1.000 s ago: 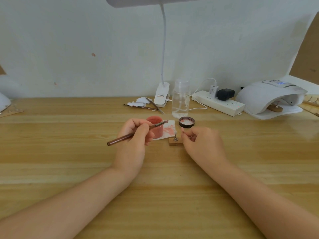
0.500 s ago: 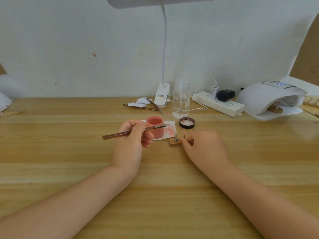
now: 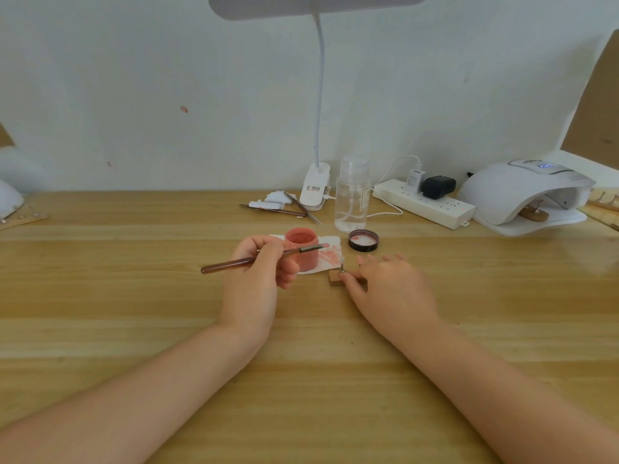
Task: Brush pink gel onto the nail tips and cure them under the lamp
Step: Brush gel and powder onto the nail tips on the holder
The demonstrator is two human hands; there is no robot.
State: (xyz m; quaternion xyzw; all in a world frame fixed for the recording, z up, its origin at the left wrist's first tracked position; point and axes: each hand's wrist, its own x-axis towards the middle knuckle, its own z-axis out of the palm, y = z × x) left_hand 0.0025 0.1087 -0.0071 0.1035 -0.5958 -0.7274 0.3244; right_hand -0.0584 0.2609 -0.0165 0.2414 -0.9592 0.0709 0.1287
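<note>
Left hand, frame centre: fingers curled around brush, bristles above stained tissue beside pink gel jar. Right hand: thumb and forefinger pinching small wooden nail-tip stand, other fingers extended. Curing lamp, upper right.

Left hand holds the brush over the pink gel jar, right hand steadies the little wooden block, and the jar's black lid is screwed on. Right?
Not quite. The head view shows the black lid lying off on the table, right of the open pink gel jar. The rest holds: left hand grips the brush, right hand steadies the wooden block.
</note>
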